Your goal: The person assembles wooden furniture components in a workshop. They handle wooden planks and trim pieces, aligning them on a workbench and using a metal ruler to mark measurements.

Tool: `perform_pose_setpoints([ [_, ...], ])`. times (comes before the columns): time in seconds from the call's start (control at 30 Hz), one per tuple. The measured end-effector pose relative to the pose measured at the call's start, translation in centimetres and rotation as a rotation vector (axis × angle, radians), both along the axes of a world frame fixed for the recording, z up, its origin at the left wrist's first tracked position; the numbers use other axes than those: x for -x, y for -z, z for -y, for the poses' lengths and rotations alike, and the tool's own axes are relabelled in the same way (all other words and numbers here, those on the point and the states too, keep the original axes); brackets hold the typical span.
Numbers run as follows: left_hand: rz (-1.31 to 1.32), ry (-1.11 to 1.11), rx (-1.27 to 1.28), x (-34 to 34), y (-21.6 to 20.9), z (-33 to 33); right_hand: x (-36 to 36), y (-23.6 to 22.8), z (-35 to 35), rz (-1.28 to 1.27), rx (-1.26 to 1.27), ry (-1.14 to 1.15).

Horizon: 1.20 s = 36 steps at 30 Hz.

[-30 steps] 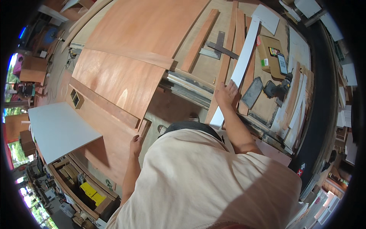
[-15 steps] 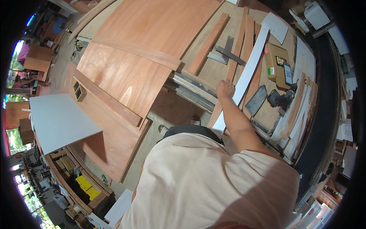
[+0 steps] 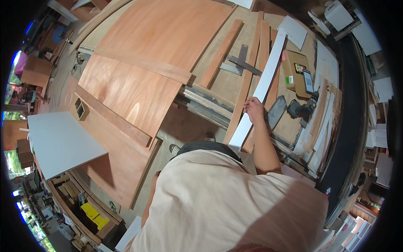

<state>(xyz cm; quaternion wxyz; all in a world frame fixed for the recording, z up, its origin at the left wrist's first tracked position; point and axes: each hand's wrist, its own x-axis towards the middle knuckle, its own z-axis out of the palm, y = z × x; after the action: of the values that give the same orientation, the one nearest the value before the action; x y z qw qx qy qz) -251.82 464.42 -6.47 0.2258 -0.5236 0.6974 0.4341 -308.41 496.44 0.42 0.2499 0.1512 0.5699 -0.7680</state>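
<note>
My right hand [image 3: 254, 110] is over a long white strip [image 3: 268, 75] that runs along the right-hand worktable toward my waist. Its fingers are curled together in a pinch, and I cannot make out what is between them. Wooden battens [image 3: 247, 84] lie beside the strip on its left. Close to the right of the hand are a dark flat plate [image 3: 277, 112] and a cordless drill [image 3: 303, 108]. A metal square [image 3: 243, 61] rests across the battens farther up. My left hand is hidden; only part of the left arm [image 3: 151, 197] shows beside my shirt.
A cardboard box [image 3: 294, 69] carries a phone [image 3: 308, 80] on the right. Large plywood sheets [image 3: 138, 84] cover the left side. A white panel [image 3: 63, 143] stands nearer, by a wooden bin [image 3: 79, 206] holding yellow packages [image 3: 94, 215]. Offcuts [image 3: 325, 122] line the table's right edge.
My right hand has moved from the batten on the left of the white strip, rightward and nearer to me, onto the strip. The whole view has shifted slightly.
</note>
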Motion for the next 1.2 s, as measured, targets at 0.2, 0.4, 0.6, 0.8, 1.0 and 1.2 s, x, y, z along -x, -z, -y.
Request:
perform_pose_setpoints([
  [0.2, -0.010, 0.054, 0.014, 1.8, 0.3, 1.3, 0.3, 0.0, -5.3, 0.086, -0.212, 0.254],
  [0.4, -0.016, 0.061, 0.047, 3.0, -0.2, 2.3, -0.7, 5.1, -7.0, -0.399, -0.960, -0.054],
  [0.6, -0.025, 0.053, 0.040, 3.3, -0.6, 1.6, -1.9, 4.0, -5.1, -0.262, -1.174, -0.049],
  [0.8, -0.017, 0.052, 0.026, 2.4, -0.3, 0.3, -2.8, -3.7, -0.6, -0.154, -1.357, -0.343],
  [1.0, -0.007, 0.061, 0.031, 1.7, 0.2, 0.2, -2.1, -3.5, 0.2, -0.082, -1.401, -0.385],
  [1.2, 0.034, 0.140, 0.046, 1.3, 1.5, 1.6, -1.9, 2.4, -7.4, -0.470, -0.888, -0.033],
])
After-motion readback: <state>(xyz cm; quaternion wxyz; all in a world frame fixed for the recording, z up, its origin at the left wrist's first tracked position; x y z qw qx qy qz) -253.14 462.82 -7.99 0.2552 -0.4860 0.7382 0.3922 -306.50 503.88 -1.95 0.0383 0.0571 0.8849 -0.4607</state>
